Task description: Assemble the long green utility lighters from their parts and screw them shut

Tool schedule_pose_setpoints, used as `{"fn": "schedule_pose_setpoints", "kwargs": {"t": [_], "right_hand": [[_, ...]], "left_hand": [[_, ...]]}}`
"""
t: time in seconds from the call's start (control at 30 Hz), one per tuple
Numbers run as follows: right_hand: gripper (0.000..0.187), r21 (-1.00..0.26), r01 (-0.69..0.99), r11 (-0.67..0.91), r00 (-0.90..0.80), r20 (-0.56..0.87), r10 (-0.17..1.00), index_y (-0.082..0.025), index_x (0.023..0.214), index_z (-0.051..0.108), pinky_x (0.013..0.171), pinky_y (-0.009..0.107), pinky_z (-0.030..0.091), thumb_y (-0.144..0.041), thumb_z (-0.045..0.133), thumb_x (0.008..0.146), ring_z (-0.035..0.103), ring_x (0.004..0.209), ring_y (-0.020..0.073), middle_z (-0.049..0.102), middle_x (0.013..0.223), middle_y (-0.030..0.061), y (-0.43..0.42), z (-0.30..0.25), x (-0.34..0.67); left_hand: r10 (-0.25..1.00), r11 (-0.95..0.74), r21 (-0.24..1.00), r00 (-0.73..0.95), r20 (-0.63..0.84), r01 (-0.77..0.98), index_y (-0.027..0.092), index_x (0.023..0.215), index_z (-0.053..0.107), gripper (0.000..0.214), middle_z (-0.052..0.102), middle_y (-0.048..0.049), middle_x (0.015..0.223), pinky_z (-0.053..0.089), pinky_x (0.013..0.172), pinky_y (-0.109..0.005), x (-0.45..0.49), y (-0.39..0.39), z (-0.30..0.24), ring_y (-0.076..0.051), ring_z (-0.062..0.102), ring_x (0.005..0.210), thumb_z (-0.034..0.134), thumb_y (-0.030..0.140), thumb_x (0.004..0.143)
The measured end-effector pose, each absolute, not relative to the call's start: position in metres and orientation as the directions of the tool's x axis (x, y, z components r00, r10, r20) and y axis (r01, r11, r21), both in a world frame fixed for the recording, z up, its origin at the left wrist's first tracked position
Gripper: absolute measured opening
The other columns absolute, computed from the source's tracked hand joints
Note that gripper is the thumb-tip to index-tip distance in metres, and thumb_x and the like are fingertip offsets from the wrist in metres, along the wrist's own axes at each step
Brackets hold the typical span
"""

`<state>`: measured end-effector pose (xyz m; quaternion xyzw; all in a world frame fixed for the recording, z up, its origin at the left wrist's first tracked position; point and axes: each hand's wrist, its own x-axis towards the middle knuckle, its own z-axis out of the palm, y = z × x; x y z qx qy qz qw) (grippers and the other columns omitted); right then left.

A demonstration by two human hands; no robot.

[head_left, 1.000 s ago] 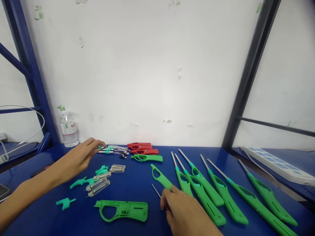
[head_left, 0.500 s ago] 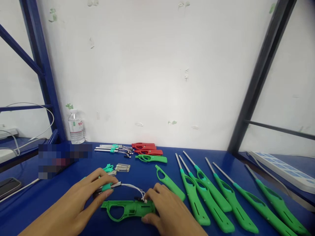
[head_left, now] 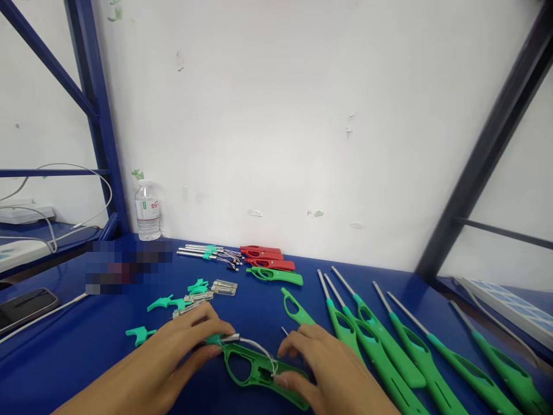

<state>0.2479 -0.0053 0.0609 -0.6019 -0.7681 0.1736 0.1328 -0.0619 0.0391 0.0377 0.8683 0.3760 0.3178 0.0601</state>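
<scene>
My left hand [head_left: 181, 346] pinches the teal collar of a metal nozzle tube with white wires [head_left: 250, 344], pressing it onto the front of a green lighter shell half [head_left: 259, 372] lying on the blue table [head_left: 78, 346]. My right hand [head_left: 319, 360] is closed on the rear of that shell, fingertips at the wire's black end. Another green shell half [head_left: 296, 311] lies just beyond my right hand.
Several assembled green lighters [head_left: 380, 351] lie in a row at the right. Red shells [head_left: 265, 256], a green shell [head_left: 276, 275], spare nozzle tubes [head_left: 207, 252], teal triggers [head_left: 164, 301] and clear fuel tanks [head_left: 223, 287] lie behind. A water bottle [head_left: 147, 210] stands at the wall; a phone [head_left: 23, 302] lies at the left.
My left hand fetched a nozzle tube from the back pile and brought it to the shell. My right hand moved onto the shell, which has turned at an angle.
</scene>
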Motion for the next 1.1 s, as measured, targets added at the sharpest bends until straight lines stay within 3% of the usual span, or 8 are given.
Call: {"fn": "schedule_pose_setpoints", "kwargs": {"t": [0.1, 0.3, 0.4, 0.6, 0.8, 1.0, 1.1], "right_hand": [[0.014, -0.427, 0.874, 0.234, -0.254, 0.011, 0.967, -0.033, 0.110, 0.081, 0.085, 0.031, 0.049, -0.021, 0.075, 0.105, 0.077, 0.108, 0.0250, 0.082, 0.110, -0.0021, -0.006, 0.062, 0.246], [0.015, -0.414, 0.897, 0.155, -0.207, -0.082, 0.975, -0.030, 0.114, 0.082, 0.085, 0.032, 0.047, -0.028, 0.086, 0.100, 0.078, 0.110, 0.0269, 0.084, 0.114, -0.0008, -0.007, 0.076, 0.238], [0.006, -0.404, 0.899, 0.166, -0.213, -0.076, 0.974, -0.030, 0.108, 0.084, 0.082, 0.031, 0.045, -0.027, 0.079, 0.106, 0.079, 0.105, 0.0255, 0.086, 0.108, -0.0011, -0.006, 0.079, 0.237], [0.019, -0.370, 0.910, 0.186, -0.227, -0.070, 0.971, -0.030, 0.106, 0.086, 0.081, 0.032, 0.045, -0.027, 0.069, 0.113, 0.080, 0.106, 0.0257, 0.087, 0.112, 0.0001, -0.008, 0.081, 0.243], [0.018, -0.368, 0.911, 0.185, -0.228, -0.078, 0.970, -0.031, 0.112, 0.087, 0.082, 0.033, 0.044, -0.029, 0.069, 0.113, 0.079, 0.104, 0.0259, 0.087, 0.113, 0.0012, -0.009, 0.081, 0.241], [0.014, -0.391, 0.906, 0.162, -0.218, -0.105, 0.970, -0.030, 0.105, 0.087, 0.080, 0.033, 0.043, -0.029, 0.073, 0.109, 0.079, 0.101, 0.0256, 0.088, 0.109, 0.0007, -0.009, 0.079, 0.237], [0.010, -0.412, 0.899, 0.149, -0.228, -0.150, 0.962, -0.029, 0.102, 0.086, 0.075, 0.032, 0.042, -0.031, 0.077, 0.105, 0.078, 0.094, 0.0238, 0.088, 0.101, 0.0003, -0.009, 0.077, 0.236]], "left_hand": [[0.691, -0.707, 0.334, 0.509, 0.513, 0.623, 0.045, 0.139, 0.079, 0.029, 0.082, 0.0016, 0.139, 0.065, 0.103, -0.022, -0.063, 0.041, 0.036, -0.024, 0.079, 0.130, 0.066, 0.043, 0.113], [0.685, -0.711, 0.338, 0.499, 0.531, 0.617, 0.041, 0.137, 0.079, 0.029, 0.081, 0.0006, 0.138, 0.064, 0.102, -0.021, -0.062, 0.042, 0.044, -0.022, 0.080, 0.122, 0.060, 0.048, 0.116], [0.677, -0.725, 0.349, 0.519, 0.523, 0.594, 0.042, 0.140, 0.077, 0.030, 0.078, 0.0002, 0.138, 0.063, 0.099, -0.017, -0.063, 0.040, 0.047, -0.018, 0.079, 0.117, 0.058, 0.043, 0.118], [0.679, -0.732, 0.392, 0.550, 0.486, 0.557, 0.043, 0.142, 0.075, 0.041, 0.076, 0.0003, 0.125, 0.061, 0.096, -0.017, -0.062, 0.039, 0.048, -0.017, 0.076, 0.109, 0.049, 0.024, 0.116], [0.701, -0.709, 0.476, 0.596, 0.393, 0.520, 0.040, 0.140, 0.075, 0.050, 0.072, 0.0001, 0.109, 0.059, 0.096, -0.019, -0.059, 0.042, 0.050, -0.016, 0.073, 0.099, 0.041, 0.015, 0.114], [0.704, -0.700, 0.507, 0.605, 0.371, 0.503, 0.033, 0.117, 0.077, 0.044, 0.067, -0.0007, 0.103, 0.055, 0.089, -0.021, -0.055, 0.046, 0.050, -0.016, 0.069, 0.092, 0.036, 0.020, 0.116], [0.754, -0.637, 0.540, 0.590, 0.290, 0.550, 0.029, 0.103, 0.074, 0.038, 0.065, -0.0012, 0.100, 0.053, 0.086, -0.024, -0.052, 0.046, 0.052, -0.018, 0.067, 0.090, 0.039, 0.027, 0.115]]}}
